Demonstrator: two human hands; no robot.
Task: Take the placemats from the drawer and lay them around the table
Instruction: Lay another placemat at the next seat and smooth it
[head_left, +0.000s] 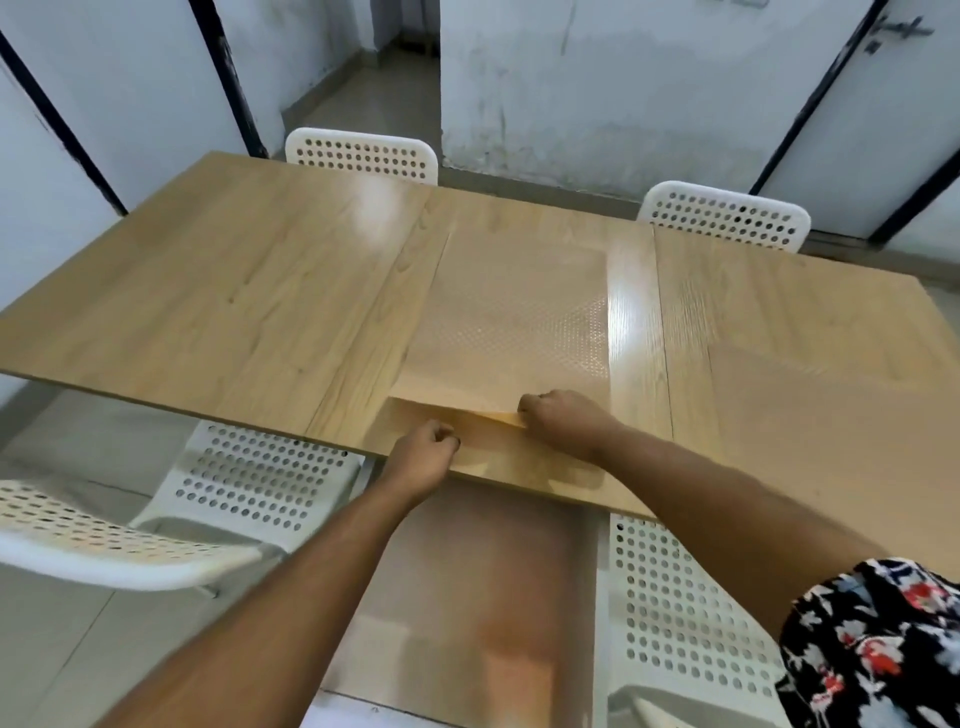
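A translucent, dot-textured placemat (509, 322) lies flat on the middle of the wooden table (218, 306). Its near edge (483, 415) is lifted slightly between my hands. My left hand (423, 454) is closed at the table's near edge, pinching a thin sheet. My right hand (563, 421) is closed on the lifted edge. Another translucent sheet (467, 597) hangs from under my hands, down past the table edge between two chairs. A further placemat (831, 426) lies flat on the table's right part. No drawer is in view.
White perforated chairs stand around the table: two at the far side (363, 153) (724, 215), one at the near left (249, 478) and one at the near right (675, 597). Another chair back (104, 535) is at lower left. Doors and a wall lie beyond.
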